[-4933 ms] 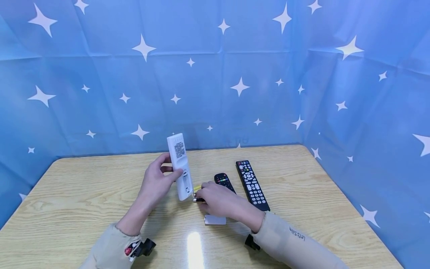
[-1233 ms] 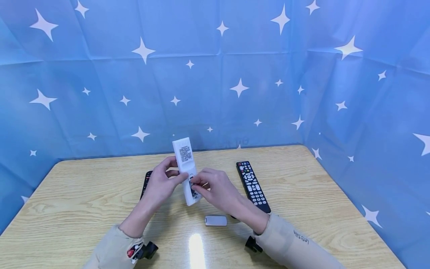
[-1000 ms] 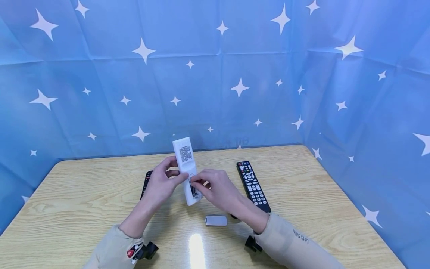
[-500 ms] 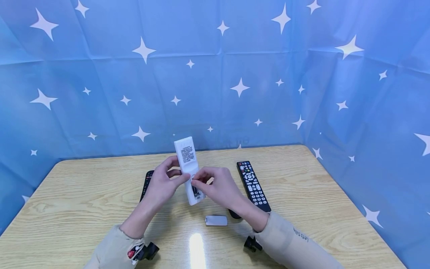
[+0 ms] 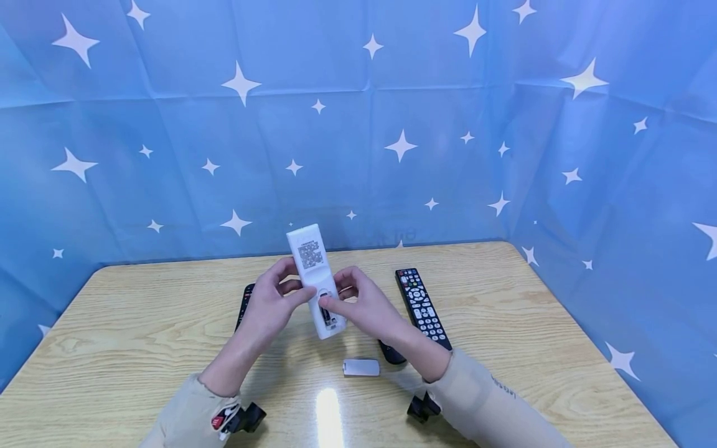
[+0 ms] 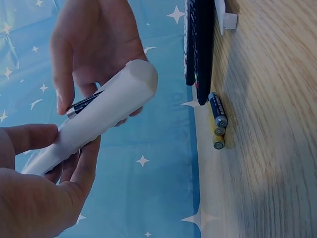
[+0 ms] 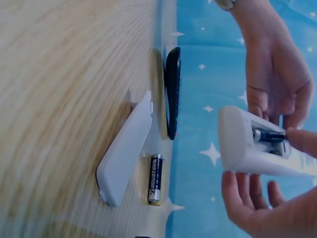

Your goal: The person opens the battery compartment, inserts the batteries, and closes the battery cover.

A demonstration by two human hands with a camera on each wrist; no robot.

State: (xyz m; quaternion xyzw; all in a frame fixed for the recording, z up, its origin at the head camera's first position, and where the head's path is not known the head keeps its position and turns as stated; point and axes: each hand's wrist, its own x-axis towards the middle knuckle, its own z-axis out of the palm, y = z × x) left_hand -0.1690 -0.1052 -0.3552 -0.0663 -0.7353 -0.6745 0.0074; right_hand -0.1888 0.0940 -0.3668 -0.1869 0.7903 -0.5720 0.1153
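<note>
White remote (image 5: 313,274) — in left hand (image 5: 271,305)

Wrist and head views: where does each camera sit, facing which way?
Head: on the head, facing forward and down over the table; left hand, right hand and sleeves show.
Left wrist: on that wrist, facing the white remote, table sideways at right; both hands show, left one lower.
Right wrist: on that wrist, facing the white remote, table sideways at left; both hands show, right one lower.
Both wrist views share the white remote and the battery under the right hand's thumb.
</note>
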